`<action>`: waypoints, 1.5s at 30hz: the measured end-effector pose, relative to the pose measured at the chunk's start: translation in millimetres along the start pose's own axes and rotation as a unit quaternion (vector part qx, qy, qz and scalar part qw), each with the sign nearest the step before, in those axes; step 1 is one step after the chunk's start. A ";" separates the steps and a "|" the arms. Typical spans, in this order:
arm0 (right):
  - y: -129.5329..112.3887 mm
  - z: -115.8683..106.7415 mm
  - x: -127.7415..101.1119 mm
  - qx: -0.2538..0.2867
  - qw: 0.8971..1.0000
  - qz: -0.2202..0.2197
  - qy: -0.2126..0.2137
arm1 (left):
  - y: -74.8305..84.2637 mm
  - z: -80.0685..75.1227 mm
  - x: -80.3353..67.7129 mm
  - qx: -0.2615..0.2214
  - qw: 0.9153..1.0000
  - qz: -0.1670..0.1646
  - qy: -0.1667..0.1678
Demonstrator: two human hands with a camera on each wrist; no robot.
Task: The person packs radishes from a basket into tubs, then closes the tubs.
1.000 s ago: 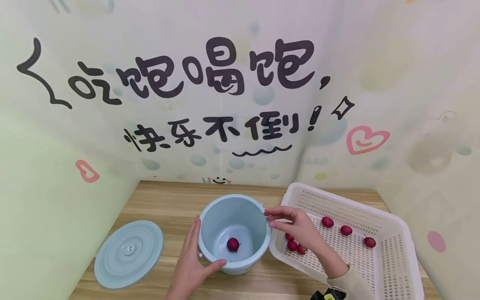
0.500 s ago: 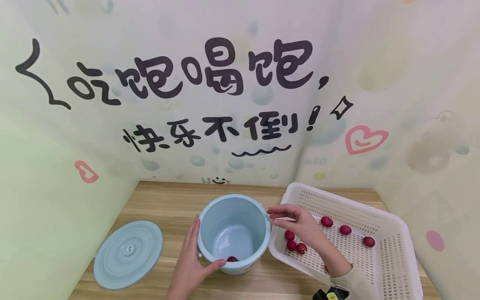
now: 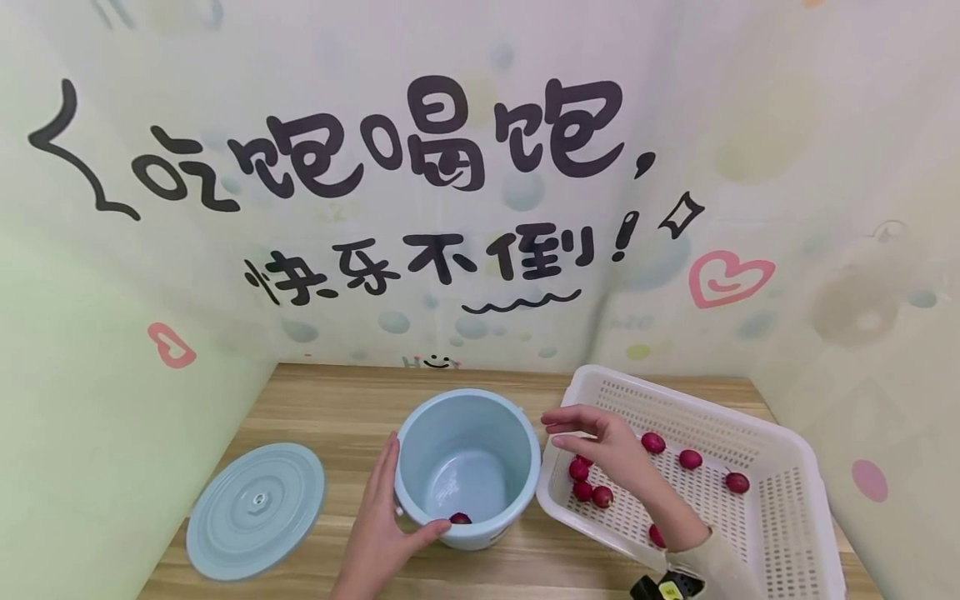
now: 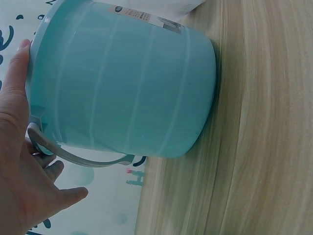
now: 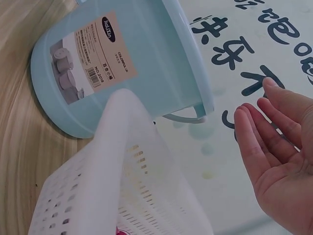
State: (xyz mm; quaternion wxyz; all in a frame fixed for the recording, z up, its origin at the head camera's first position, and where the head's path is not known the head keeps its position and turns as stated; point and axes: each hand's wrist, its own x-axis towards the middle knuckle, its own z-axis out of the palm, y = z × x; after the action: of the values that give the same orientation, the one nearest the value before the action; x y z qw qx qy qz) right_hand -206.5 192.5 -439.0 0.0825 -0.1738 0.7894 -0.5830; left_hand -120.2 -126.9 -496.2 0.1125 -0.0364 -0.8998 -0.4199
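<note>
A light blue bucket (image 3: pixel 467 467) stands on the wooden table; one red fruit (image 3: pixel 460 518) lies at its bottom near the front wall. My left hand (image 3: pixel 382 517) holds the bucket's near left side, thumb curled over the rim; the left wrist view shows the palm against the bucket (image 4: pixel 122 83). My right hand (image 3: pixel 596 442) hovers empty over the left end of the white perforated basket (image 3: pixel 787 467), fingers relaxed and apart, as the right wrist view of the hand (image 5: pixel 274 147) confirms. Several red fruits (image 3: pixel 588 483) lie in the basket under and beside that hand.
The bucket's blue lid (image 3: pixel 257 508) lies flat on the table to the left. Walls with printed lettering close in the table at the back and both sides. The basket (image 5: pixel 112 186) sits close against the bucket (image 5: pixel 122 73).
The red fruit in the bucket has rolled from the middle of the bottom to the front wall. My right hand has drawn back from the bucket rim over the basket.
</note>
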 end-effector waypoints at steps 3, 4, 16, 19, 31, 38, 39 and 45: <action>0.4 -2.2 -1.2 -0.006 1.000 0.002 0.004 | 0.3 0.0 -0.1 0.003 1.000 0.002 0.002; 0.6 -3.0 -1.6 -0.007 1.000 0.002 0.003 | 0.2 0.1 0.0 0.004 1.000 0.003 0.003; 2.6 -12.6 -2.2 -0.024 1.000 -0.004 0.007 | 1.4 -0.6 0.1 0.000 1.000 -0.007 -0.002; 3.9 -14.5 -1.7 -0.027 1.000 -0.011 0.009 | 1.2 -1.3 -0.4 0.002 1.000 -0.005 -0.003; 9.7 -28.0 -0.2 -0.024 0.999 -0.027 0.015 | 2.4 -1.6 2.0 -0.008 1.000 -0.026 -0.014; 12.8 -41.2 -1.7 -0.021 0.998 -0.039 0.035 | 0.3 -1.1 0.8 -0.007 1.000 -0.013 -0.011; 14.4 -43.3 -3.1 -0.023 0.998 -0.041 0.038 | -0.3 -1.2 -0.7 -0.008 1.000 -0.014 -0.014; 25.6 -62.1 -6.3 -0.026 0.996 -0.047 0.075 | 0.8 -1.3 -0.4 -0.019 0.999 -0.032 -0.028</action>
State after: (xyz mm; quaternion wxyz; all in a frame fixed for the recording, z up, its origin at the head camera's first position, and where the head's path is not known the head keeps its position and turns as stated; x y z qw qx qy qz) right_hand -225.9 256.9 -444.7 -0.0087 -0.1690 0.7989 -0.5771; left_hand -119.4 -127.4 -495.0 0.0735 -0.0213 -0.8952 -0.4390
